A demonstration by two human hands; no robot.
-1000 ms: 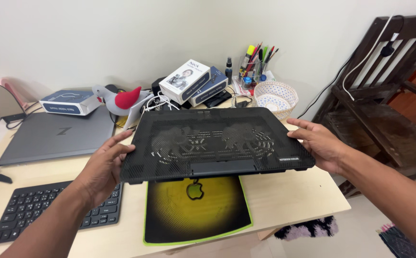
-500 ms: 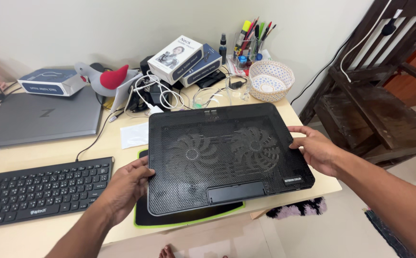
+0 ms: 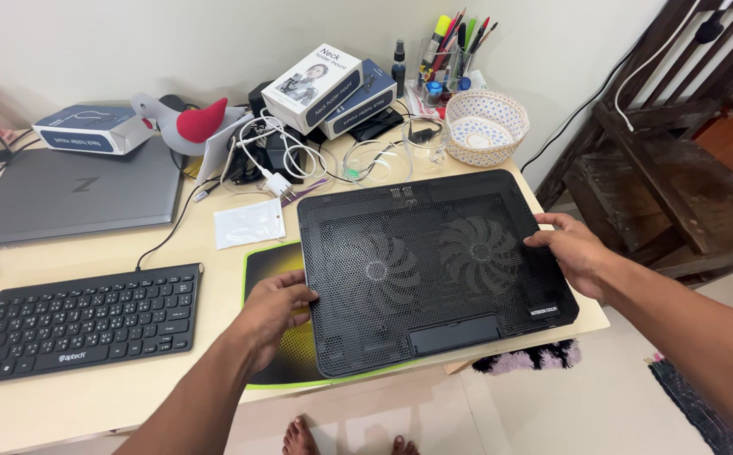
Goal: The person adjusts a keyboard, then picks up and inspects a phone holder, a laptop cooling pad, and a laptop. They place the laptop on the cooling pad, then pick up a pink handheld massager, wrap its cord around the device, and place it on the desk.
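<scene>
So from the head cam, the black mesh laptop cooling pad with two fans (image 3: 434,265) looks set down on the beige desk (image 3: 114,396), overlapping the yellow-green mouse mat (image 3: 274,270). Left hand (image 3: 275,305) grips its left edge, right hand (image 3: 575,253) clasps the right edge. Letting go seems all that's left.

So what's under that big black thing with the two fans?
Under the cooling pad lies a mouse mat, black and yellow with a green edge. Only its left part and front strip show; the rest is covered. Both hands, left and right, grip the pad's sides.
</scene>
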